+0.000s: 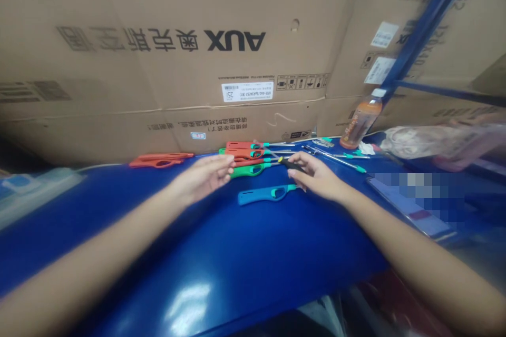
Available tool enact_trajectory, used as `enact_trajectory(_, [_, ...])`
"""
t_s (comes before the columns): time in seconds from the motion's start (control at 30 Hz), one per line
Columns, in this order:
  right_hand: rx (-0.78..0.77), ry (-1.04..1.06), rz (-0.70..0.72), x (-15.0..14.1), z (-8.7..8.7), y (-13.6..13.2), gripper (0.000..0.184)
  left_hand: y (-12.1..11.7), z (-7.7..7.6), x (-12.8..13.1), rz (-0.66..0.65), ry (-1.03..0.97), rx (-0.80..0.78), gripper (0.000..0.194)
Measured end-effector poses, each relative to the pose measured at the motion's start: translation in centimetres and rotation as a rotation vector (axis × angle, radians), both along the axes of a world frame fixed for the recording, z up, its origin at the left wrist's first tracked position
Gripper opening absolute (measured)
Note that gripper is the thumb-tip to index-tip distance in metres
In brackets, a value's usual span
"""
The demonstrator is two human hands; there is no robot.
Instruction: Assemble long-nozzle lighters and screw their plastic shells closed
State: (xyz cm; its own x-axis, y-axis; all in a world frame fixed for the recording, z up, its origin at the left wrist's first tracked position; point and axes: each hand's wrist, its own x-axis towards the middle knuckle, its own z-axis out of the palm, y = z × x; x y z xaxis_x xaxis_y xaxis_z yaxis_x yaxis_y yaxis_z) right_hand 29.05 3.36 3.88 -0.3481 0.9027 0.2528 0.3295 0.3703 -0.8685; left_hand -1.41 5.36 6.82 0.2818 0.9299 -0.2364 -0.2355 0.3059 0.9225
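Observation:
My right hand [316, 176] is closed around a screwdriver [291, 164] with a black and yellow handle, its thin shaft pointing up and left. My left hand [205, 176] has its fingers curled together beside the lighters; whatever they pinch, if anything, is hidden. Between the hands lie several long-nosed gas lighters: an orange one [239, 145] at the back, red ones in front of it, and a green lighter [247, 170] partly behind my left fingers. Nearer me is a blue lighter [261, 196] with a turquoise trigger, its nozzle end reaching under my right hand.
Orange lighter bodies [160, 160] lie at the left. Loose metal nozzle tubes [342, 160] are at the right, near an orange drink bottle [361, 120] and a flat phone-like object [411, 208]. Cardboard boxes [158, 79] wall off the back of the blue table [253, 258]. Clear plastic [39, 192] lies left.

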Motion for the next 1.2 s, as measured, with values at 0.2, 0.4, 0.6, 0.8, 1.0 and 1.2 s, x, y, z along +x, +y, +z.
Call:
enact_trajectory(0.2, [0.329,-0.239,0.064,-1.3,-0.7,-1.4,0.014,-2.2,-3.1,3.5,0.127,-0.388,-0.298,0.021])
enact_trajectory(0.4, [0.352,-0.233,0.051,-1.8,-0.7,-1.7,0.013,-2.2,-3.4,3.4,0.158,-0.441,-0.284,0.02])
enact_trajectory(0.6, [0.363,-0.216,0.024,-1.5,-0.8,-1.5,0.012,-2.4,-3.6,3.5,0.165,-0.465,-0.291,0.02])
enact_trajectory(0.8, [0.353,-0.244,0.024,-1.6,-0.7,-1.4,0.011,-2.5,-3.8,3.6,0.174,-0.472,-0.293,0.02])
enact_trajectory(1.0, [0.367,-0.245,0.033,-1.6,-0.6,-1.5,0.011,-2.5,-3.8,3.5,0.176,-0.475,-0.298,0.019])
enact_trajectory(1.2, [0.38,-0.262,0.028,-1.4,-0.6,-1.5,0.011,-2.4,-3.8,3.5,0.173,-0.474,-0.304,0.018])
